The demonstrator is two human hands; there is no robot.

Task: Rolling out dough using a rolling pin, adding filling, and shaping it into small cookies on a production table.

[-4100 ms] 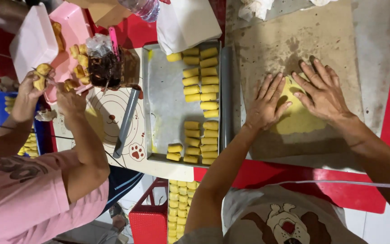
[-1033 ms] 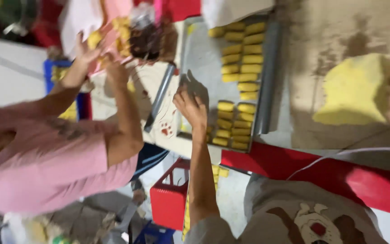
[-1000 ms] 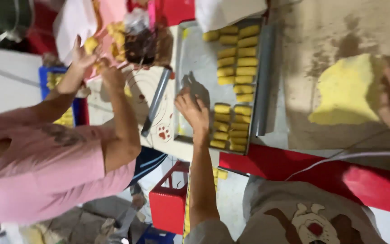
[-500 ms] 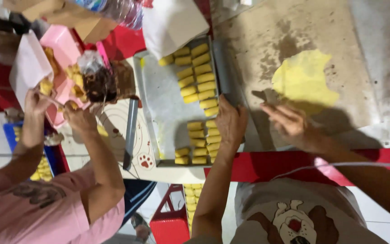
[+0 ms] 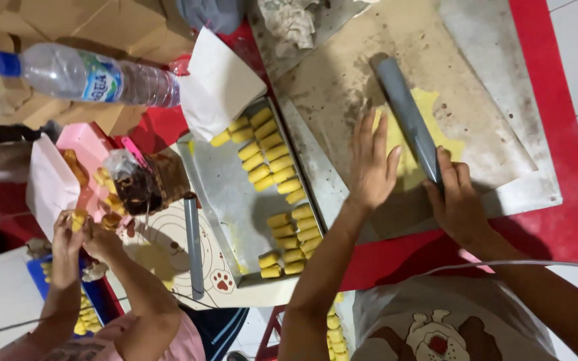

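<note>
Lining the metal tray (image 5: pixel 232 200), yellow pieces (image 5: pixel 265 157) sit while right-hand fingers (image 5: pixel 451 175) grip a grey roller (image 5: pixel 406 117), left hand (image 5: pixel 372 167) open.

Left hand (image 5: pixel 371 164) lies flat with fingers spread; right hand (image 5: pixel 458 200) has its grip curled closed.

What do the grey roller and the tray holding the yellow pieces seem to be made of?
The grey roller under the right hand looks like smooth matte plastic pipe: even grey, seemingly hollow at its end. The tray looks like thin dull metal, silvery with a raised rim. The yellow pieces look like soft dough.
</note>
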